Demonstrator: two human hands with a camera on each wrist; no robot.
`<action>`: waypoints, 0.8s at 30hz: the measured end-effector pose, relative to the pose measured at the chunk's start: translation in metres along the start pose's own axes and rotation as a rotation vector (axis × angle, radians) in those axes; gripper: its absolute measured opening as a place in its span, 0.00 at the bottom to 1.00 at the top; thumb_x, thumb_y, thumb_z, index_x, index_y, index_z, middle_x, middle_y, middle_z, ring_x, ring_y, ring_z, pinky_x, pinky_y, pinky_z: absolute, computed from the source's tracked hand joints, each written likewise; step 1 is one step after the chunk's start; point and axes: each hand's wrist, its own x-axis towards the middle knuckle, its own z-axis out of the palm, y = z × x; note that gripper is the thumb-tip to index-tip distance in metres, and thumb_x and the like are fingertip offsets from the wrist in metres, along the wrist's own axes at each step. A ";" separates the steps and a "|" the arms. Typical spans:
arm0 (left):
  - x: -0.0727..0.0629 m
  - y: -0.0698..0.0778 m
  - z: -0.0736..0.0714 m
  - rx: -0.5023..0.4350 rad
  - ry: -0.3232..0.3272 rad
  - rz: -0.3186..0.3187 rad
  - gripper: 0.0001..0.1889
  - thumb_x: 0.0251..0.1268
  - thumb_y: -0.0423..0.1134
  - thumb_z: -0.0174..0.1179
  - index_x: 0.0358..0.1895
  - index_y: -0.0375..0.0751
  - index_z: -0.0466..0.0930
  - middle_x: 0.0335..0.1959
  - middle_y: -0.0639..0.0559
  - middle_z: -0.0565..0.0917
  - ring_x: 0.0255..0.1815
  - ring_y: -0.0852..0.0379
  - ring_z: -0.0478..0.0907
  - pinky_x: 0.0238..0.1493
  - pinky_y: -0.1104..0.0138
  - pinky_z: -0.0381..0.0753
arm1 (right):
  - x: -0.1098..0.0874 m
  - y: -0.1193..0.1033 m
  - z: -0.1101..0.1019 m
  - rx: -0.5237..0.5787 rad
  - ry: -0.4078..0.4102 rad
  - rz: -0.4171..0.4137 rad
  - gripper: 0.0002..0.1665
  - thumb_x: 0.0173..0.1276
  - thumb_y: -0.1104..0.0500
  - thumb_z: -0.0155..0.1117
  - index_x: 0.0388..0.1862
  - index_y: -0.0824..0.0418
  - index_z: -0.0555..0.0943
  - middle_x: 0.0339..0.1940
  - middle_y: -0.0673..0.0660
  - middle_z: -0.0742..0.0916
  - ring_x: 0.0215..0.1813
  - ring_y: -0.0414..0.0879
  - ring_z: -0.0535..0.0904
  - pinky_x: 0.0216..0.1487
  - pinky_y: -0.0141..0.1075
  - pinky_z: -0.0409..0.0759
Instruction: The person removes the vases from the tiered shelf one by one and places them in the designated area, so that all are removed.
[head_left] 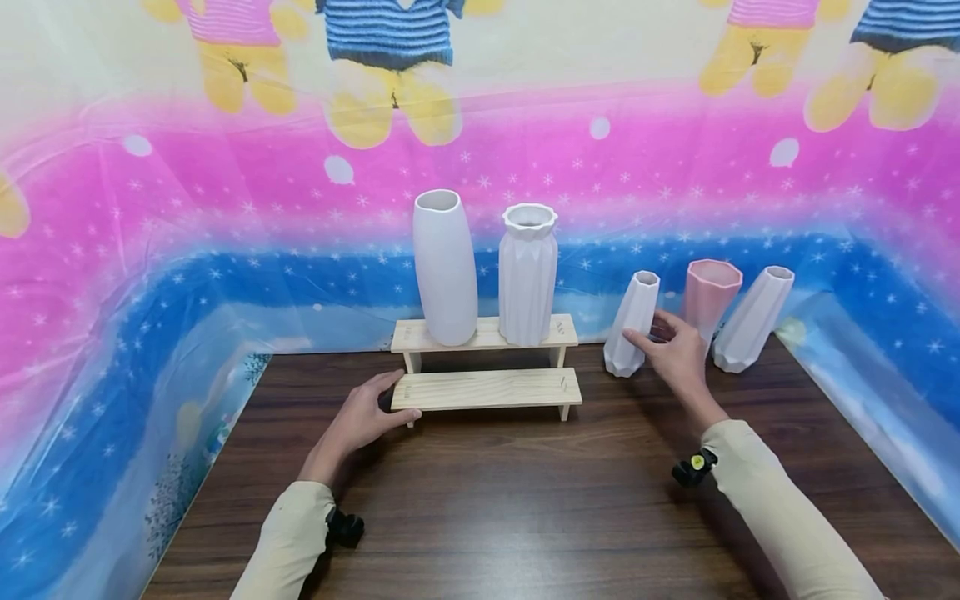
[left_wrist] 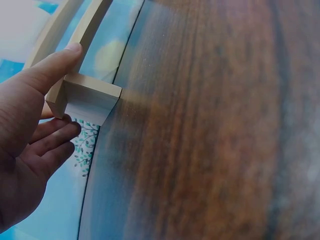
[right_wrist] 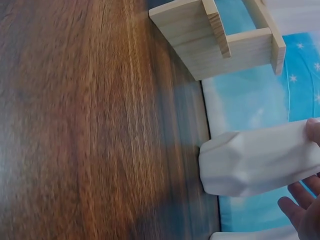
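Two cream sleeves [head_left: 787, 508]; left grip [head_left: 366, 414] pinches two-tier stand [head_left: 487, 388]; right grip [head_left: 678, 354], part-screening one pink vase [head_left: 708, 296], pinches one faceted white vase [head_left: 632, 318].

The stand [head_left: 487, 388] sits toward the back of the table [head_left: 480, 517], with two vases [head_left: 447, 283] on its rear shelf [head_left: 487, 328] and three other vases [head_left: 703, 300] to its right.

We log the stand [head_left: 487, 389], frame ctr, as bare matt wood w/ visible grain. Table [head_left: 495, 517], lower ctr: dk wood-grain, smooth, semi-gloss. White vase [head_left: 632, 313], R of ctr: we read smooth, matt, ceramic-like. Backdrop [head_left: 525, 167], upper frame: creased, printed cloth.
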 end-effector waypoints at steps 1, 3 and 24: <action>0.000 0.000 0.000 0.002 -0.001 0.003 0.47 0.60 0.57 0.73 0.77 0.36 0.65 0.75 0.33 0.67 0.76 0.34 0.64 0.69 0.40 0.70 | 0.000 0.000 -0.001 -0.003 -0.008 0.005 0.46 0.60 0.37 0.77 0.70 0.62 0.78 0.61 0.66 0.85 0.61 0.61 0.83 0.59 0.57 0.81; 0.000 0.000 0.000 0.003 0.000 0.007 0.47 0.60 0.57 0.73 0.77 0.36 0.65 0.75 0.33 0.68 0.75 0.34 0.65 0.69 0.40 0.70 | -0.002 -0.001 -0.003 -0.012 -0.020 0.016 0.48 0.59 0.36 0.77 0.71 0.62 0.77 0.62 0.66 0.84 0.62 0.62 0.82 0.59 0.57 0.81; 0.001 -0.002 0.000 0.022 0.005 0.018 0.48 0.60 0.59 0.73 0.77 0.34 0.65 0.75 0.32 0.68 0.75 0.34 0.65 0.69 0.40 0.70 | -0.030 -0.020 -0.032 0.004 0.007 -0.096 0.39 0.61 0.43 0.78 0.66 0.61 0.80 0.62 0.62 0.86 0.60 0.58 0.84 0.57 0.52 0.82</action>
